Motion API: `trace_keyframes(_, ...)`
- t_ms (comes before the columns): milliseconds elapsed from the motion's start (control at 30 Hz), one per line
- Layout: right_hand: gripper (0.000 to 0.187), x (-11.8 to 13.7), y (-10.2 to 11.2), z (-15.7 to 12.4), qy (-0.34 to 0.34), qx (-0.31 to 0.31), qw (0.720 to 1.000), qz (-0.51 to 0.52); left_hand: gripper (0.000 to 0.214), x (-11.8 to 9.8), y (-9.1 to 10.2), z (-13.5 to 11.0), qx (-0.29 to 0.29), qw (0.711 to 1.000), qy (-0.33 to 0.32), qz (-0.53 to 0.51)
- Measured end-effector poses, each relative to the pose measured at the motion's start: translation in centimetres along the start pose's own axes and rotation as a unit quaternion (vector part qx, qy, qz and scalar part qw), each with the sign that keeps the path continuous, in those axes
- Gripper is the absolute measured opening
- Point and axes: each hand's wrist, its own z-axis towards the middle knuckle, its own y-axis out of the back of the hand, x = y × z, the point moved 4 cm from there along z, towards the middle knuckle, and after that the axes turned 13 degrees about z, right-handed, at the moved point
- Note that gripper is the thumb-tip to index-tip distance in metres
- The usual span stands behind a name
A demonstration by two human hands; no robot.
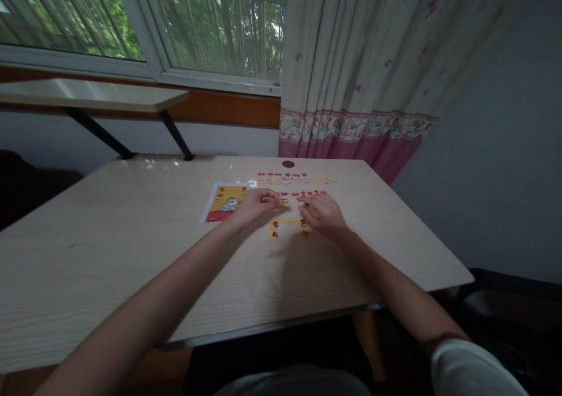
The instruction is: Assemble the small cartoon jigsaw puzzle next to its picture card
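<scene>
- Pale sleeve [476,367] of my right arm lies nearest, at the lower right; both bare forearms reach forward from my side of the tabletop [237,293].
- My left fingers [273,198] are curled in close together, tips beside a small yellow piece [285,202]; whether they grip it, I cannot tell.
- My right fingers [311,200] sit across from them, thumb and index narrowly parted; anything held between too small to make out.
- Just nearer me than that gap: yellow strips with red and dark marks [274,230], laid along a top edge and down two sides.
- Beyond my fingers: loose pieces in rows, a red row [302,194] closest, then a paler yellowish row [322,180], another red row [276,174] farthest.
- Left of these, partly behind my left arm: printed sheet [217,200], white animal on yellow and red.
- Dark round disc [288,164] near the far edge.
- Back left, raised shelf [96,94]; behind, window [215,27] and flowered curtain [346,62].
</scene>
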Motion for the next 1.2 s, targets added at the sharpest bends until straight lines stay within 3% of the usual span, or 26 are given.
trace_keyframes(133,0.023,2.4,-0.5,-0.1,0.041,-0.030,0.999,0.011,0.012,-1.0,-0.1,-1.7,0.035,0.999,-0.009,-0.014)
trace_keyframes(267,0.023,2.9,-0.8,-0.4,0.057,-0.024,0.998,0.011,0.013,-1.0,-0.5,-2.8,0.048,0.999,-0.001,-0.008)
trace_keyframes(400,0.022,2.7,-1.5,-0.6,0.044,0.007,0.999,0.002,0.014,-0.6,-0.6,-3.2,0.062,0.998,0.001,-0.012)
trace_keyframes(500,0.020,2.7,-2.1,-0.9,0.016,0.027,0.999,0.026,0.016,0.1,0.1,-3.4,0.043,0.997,-0.027,0.054)
trace_keyframes(633,0.011,3.1,-3.1,-1.6,-0.037,0.088,0.993,0.070,0.020,1.6,1.7,-4.1,0.007,0.971,-0.081,0.223)
trace_keyframes(800,0.008,2.8,-3.8,-1.9,-0.085,0.139,0.986,0.045,0.018,2.4,1.9,-5.3,-0.003,0.917,-0.181,0.354)
trace_keyframes(1000,0.018,2.1,-4.4,-1.5,-0.115,0.157,0.981,0.012,0.020,2.2,0.9,-5.0,-0.030,0.895,-0.204,0.396)
trace_keyframes(1200,0.015,1.9,-5.1,-1.2,-0.143,0.180,0.973,0.013,0.021,2.3,-0.1,-4.2,-0.037,0.880,-0.204,0.427)
